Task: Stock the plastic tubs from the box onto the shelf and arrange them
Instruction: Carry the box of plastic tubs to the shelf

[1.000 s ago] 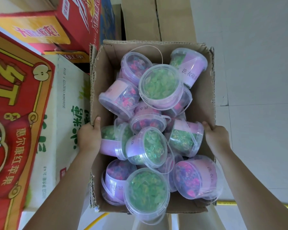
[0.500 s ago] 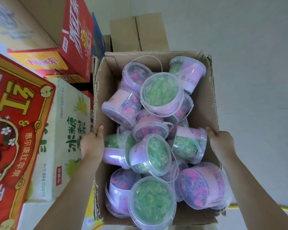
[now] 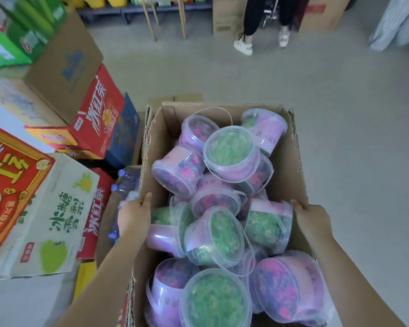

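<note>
An open cardboard box (image 3: 291,161) fills the middle of the head view, carried in front of me. It holds several clear plastic tubs with pink labels, some with green contents (image 3: 229,147), some with pink and purple contents (image 3: 283,286), piled at all angles. My left hand (image 3: 134,215) grips the box's left wall, thumb over the rim. My right hand (image 3: 311,218) grips the right wall the same way.
Stacked cartons stand on my left: a red drinks carton (image 3: 97,114), a white and green carton (image 3: 57,215), a plain brown one (image 3: 66,67). Water bottles (image 3: 125,182) lie beside the box. Ahead is grey floor, a person's legs (image 3: 262,24) and low shelving (image 3: 151,5).
The view has lifted from the box toward the room ahead, so the far floor, the shelving and a person's legs have come into sight. Both hands keep the same hold.
</note>
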Motion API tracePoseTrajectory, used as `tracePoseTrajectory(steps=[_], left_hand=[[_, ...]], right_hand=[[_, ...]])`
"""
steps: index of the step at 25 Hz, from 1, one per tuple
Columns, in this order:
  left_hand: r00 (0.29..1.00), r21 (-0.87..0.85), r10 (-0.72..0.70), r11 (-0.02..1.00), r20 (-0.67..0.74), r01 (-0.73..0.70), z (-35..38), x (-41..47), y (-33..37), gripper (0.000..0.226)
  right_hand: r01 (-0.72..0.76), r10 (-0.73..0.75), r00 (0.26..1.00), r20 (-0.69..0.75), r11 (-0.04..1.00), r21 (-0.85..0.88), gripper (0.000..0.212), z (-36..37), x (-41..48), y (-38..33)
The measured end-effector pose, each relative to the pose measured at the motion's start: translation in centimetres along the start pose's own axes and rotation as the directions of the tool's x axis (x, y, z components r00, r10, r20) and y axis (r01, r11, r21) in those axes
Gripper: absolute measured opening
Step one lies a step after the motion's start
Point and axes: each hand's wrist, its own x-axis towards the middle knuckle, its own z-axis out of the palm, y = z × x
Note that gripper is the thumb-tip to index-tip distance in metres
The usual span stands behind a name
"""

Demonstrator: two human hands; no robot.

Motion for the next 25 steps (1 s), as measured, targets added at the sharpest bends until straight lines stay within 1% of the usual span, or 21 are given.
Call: tracePoseTrajectory(steps=[1, 4, 7, 9, 12, 14, 17, 20, 23, 25], left_hand=[[1.000, -0.005, 0.000, 1.000, -0.004, 0.000, 0.5, -1.2, 1.5, 0.043], [0.999, 0.042, -0.010, 0.999, 0.041, 0.008, 1.9, -3.7, 6.0, 0.050], [0.999, -0.016, 0.012, 1.000, 0.043, -0.011, 2.5, -4.4, 10.3, 0.047], [0.999, -0.039, 0.039, 0.998, 0.024, -0.039, 2.6, -4.5, 12.5, 0.047], [0.997, -0.022, 0.071, 0.997, 0.034, -0.070, 3.4, -3.7, 16.1, 0.051], [0.997, -0.005, 0.068, 0.998, 0.047, -0.068, 4.2, -2.1, 18.1, 0.053], [0.996, -0.004, 0.072, 0.997, 0.047, -0.072, 5.6, 2.0, 21.3, 0.054], [0.994, -0.010, 0.083, 0.997, 0.066, -0.082, 6.9, 7.6, 24.8, 0.053], [0.996, -0.068, 0.028, 0.997, 0.084, -0.023, 7.9, 13.8, 28.0, 0.052], [0.996, -0.082, 0.017, 0.997, 0.088, -0.010, 8.1, 17.3, 30.4, 0.052]], right_hand=[[0.021, -0.020, 1.000, 0.001, 1.000, -0.012, 0.049, -2.0, 0.7, 0.1], [0.066, -0.066, 0.998, 0.000, 0.997, -0.048, 0.049, -7.4, 2.9, 0.7], [0.120, -0.118, 0.993, 0.021, 0.987, -0.108, 0.051, -11.5, 5.4, 1.4], [0.150, -0.150, 0.989, 0.011, 0.982, -0.111, 0.049, -13.0, 6.9, 1.4], [0.155, -0.158, 0.985, -0.064, 0.986, -0.053, 0.046, -14.2, 9.2, 0.7], [0.154, -0.157, 0.983, -0.095, 0.987, -0.042, 0.046, -14.2, 11.0, -0.2], [0.156, -0.160, 0.982, -0.099, 0.987, -0.049, 0.047, -14.0, 14.9, -3.0], [0.166, -0.172, 0.981, -0.094, 0.984, -0.071, 0.049, -13.9, 19.5, -7.9], [0.171, -0.176, 0.978, -0.110, 0.983, -0.061, 0.051, -13.9, 24.7, -13.8], [0.175, -0.182, 0.978, -0.099, 0.982, -0.070, 0.050, -13.8, 27.7, -17.8]])
